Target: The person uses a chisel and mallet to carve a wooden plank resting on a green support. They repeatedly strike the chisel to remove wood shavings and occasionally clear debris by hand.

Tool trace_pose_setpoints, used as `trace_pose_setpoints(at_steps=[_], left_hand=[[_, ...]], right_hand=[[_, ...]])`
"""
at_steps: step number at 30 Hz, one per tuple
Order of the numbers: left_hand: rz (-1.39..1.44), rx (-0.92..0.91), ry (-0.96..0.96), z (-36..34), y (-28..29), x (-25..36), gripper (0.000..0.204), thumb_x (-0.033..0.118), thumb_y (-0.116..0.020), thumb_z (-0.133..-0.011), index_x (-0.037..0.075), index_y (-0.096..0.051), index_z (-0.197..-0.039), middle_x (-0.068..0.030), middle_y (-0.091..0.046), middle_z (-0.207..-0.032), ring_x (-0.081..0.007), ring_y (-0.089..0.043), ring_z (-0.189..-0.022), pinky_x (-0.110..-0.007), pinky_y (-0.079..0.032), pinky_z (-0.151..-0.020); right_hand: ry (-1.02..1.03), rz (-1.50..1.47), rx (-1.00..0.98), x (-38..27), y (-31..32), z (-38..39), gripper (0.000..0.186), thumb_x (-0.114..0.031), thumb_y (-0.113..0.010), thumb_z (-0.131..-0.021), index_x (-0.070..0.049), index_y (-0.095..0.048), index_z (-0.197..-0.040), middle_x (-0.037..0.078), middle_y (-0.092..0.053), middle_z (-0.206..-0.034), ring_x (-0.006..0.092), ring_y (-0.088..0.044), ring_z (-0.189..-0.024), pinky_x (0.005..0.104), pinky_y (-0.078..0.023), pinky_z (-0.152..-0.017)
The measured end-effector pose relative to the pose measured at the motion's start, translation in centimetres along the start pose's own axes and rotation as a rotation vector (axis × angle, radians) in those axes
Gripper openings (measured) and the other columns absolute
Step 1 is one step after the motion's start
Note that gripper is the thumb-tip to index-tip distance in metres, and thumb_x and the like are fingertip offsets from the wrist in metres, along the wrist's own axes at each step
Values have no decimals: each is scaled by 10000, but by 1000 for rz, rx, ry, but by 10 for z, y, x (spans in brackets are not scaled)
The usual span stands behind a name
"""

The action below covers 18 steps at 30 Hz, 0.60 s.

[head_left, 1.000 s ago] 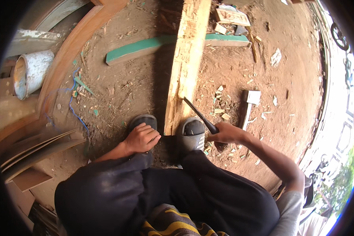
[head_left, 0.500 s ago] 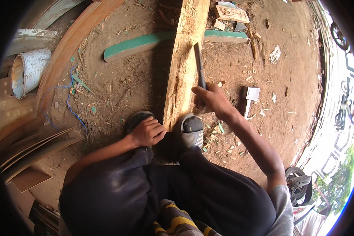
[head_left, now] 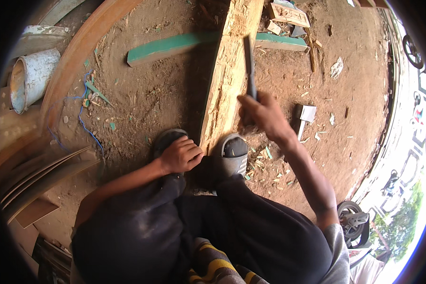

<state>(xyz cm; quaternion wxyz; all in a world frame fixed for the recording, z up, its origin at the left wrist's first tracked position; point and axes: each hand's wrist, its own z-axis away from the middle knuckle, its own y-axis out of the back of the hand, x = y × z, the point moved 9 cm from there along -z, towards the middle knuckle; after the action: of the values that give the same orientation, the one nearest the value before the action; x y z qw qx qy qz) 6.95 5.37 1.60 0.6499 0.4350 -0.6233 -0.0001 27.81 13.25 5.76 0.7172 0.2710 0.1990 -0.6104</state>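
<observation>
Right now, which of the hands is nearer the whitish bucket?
Left. The left hand is to the lower right of the bucket; the right hand, holding a dark tool, is farther right, by the plank.

Wood chips [head_left: 256,166] on dirt [head_left: 359,94], a plank [head_left: 227,78] and stacked panels [head_left: 57,179] mark a woodshop

No words or numbers can be read. Pale parallel stripes are borne by grey sandal [head_left: 229,165], centre of frame. Dark lines are carried by pale wooden block [head_left: 291,15], upper right of frame, too small to be made out. Looping shapes [head_left: 406,182] are seen along bright right edge; whether lettering or metalwork is meant cannot be told.
</observation>
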Motion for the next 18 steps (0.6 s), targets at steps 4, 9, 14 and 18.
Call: trace_pose_setpoints(at_steps=[4, 9, 14, 18], left_hand=[[4, -5, 2, -1, -1, -1, 111, 123, -696, -867, 86, -613, -803, -58, -589, -695, -235, -593, -682, -379, -460, -706], [8, 6, -6, -2, 2, -1, 121, 127, -696, -866, 83, -612, -791, -58, -588, -687, -239, -594, -676, -387, -458, -693], [15, -3, -6, -2, 1, -1, 85, 95, -703, -851, 63, -642, -801, -59, -627, -718, -231, -595, -671, -371, -449, -679], [-1, 11, -20, -3, 2, 0, 77, 91, -700, -849, 60, -647, -804, -61, -624, -713, -236, -596, -673, -374, -448, -677]], right_hand=[[589, -320, 153, -86, 46, 41, 196, -207, -537, -1064, -39, -594, -981, 98, -693, -811, 128, -648, -584, 241, -509, -499], [614, -309, 302, -63, 38, 16, 176, -225, -535, -1066, -95, -601, -966, 44, -662, -725, 94, -616, -559, 256, -507, -468], [-78, -137, 142, 53, 18, -26, 272, -275, -631, -1004, -14, -564, -965, 66, -646, -805, 121, -635, -668, 266, -515, -585], [299, -27, 260, 16, 43, -19, 185, -202, -611, -1000, -25, -559, -1013, 100, -700, -897, 117, -643, -674, 263, -507, -600]])
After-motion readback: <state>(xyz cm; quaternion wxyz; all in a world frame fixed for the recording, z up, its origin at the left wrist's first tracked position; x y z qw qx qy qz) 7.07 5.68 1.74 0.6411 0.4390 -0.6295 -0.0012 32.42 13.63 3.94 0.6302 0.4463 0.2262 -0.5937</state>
